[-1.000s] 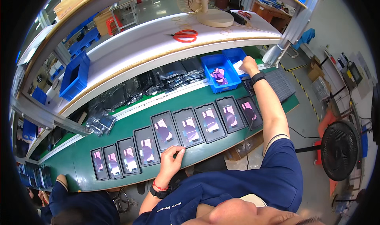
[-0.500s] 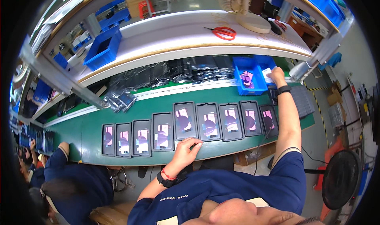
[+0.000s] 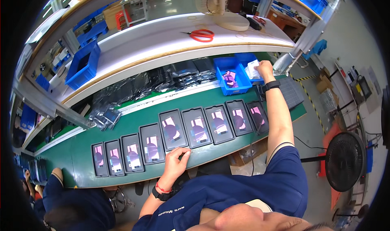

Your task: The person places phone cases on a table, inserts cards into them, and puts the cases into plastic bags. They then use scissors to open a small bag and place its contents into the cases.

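Note:
My right hand [image 3: 265, 70] is closed on a white packet or folded sheet [image 3: 252, 70], which stands over a blue bin [image 3: 243, 58]. Its exact kind is unclear. Just left of it another blue bin [image 3: 239, 91] holds pink and dark pieces [image 3: 230, 79]. My left hand [image 3: 174, 164] rests by the table's front edge, fingers curled and thumb close to them, with nothing visible in it. It is nearest to a black tray [image 3: 161, 120] in a row of several, each with a pink and dark flat piece inside, such as this piece [image 3: 171, 129].
Clear plastic-wrapped black items [image 3: 178, 72] lie along the back under a white shelf [image 3: 150, 35]. On the shelf are red-handled scissors [image 3: 202, 35], a fan [image 3: 221, 15] and a blue bin [image 3: 83, 66]. A black fan [image 3: 345, 162] stands at right. A co-worker [image 3: 77, 206] sits at left.
The white packet has come up a little out of the blue bin in my right hand. The whole view has shifted, so the table appears further left. My left hand stays near the tray row.

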Motion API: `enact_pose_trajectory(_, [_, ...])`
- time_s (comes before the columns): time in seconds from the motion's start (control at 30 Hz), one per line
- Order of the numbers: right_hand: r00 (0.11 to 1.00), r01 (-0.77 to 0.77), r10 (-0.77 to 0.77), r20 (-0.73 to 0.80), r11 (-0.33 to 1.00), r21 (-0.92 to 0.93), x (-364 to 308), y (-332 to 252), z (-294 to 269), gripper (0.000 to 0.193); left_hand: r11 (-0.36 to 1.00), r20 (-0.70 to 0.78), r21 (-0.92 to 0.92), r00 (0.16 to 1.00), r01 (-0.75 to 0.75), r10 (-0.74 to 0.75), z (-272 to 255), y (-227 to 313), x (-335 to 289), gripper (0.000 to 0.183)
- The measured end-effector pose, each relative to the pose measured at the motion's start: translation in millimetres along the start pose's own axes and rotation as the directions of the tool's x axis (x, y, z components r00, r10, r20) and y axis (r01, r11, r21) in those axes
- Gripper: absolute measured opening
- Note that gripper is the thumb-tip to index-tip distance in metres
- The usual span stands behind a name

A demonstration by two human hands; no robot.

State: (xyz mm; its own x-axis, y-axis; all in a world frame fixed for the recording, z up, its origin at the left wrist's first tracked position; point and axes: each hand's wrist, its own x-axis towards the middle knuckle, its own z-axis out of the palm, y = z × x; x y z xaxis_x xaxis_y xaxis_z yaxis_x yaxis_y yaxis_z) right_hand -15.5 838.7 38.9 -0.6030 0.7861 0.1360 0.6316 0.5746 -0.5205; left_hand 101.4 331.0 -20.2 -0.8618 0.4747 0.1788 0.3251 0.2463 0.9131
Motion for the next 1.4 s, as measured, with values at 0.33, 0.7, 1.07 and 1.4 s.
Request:
enact_pose_trajectory(0.33, [0.584,-0.219,-0.596,0.552,0.539,0.814,-242.8,-114.1,33.3,0.007,0.431,0.254,-0.838,0.938,0.335,-0.235,-1.7,-5.9,37.4,0.051])
enact_pose_trajectory(0.7, [0.23,0.075,-0.706,0.669,0.699,0.712,-367.8,-235.5,99.9,0.012,0.347,-0.077,-0.935,0.916,0.071,-0.393,-134.3,-51.5,-54.4,0.04])
enact_pose_trajectory(1.07, [0.213,0.052,-0.624,0.752,0.776,0.629,-520.9,-372.4,191.1,0.023,0.635,-0.543,-0.767,0.617,-0.089,-0.57,-211.5,-76.2,-146.7,0.03])
enact_pose_trajectory(1.4, [-0.07,0.124,-0.747,0.661,0.651,0.749,-522.0,-336.3,182.2,0.023,0.591,-0.473,-0.792,0.763,-0.152,-0.439,-211.3,-82.9,-126.7,0.033])
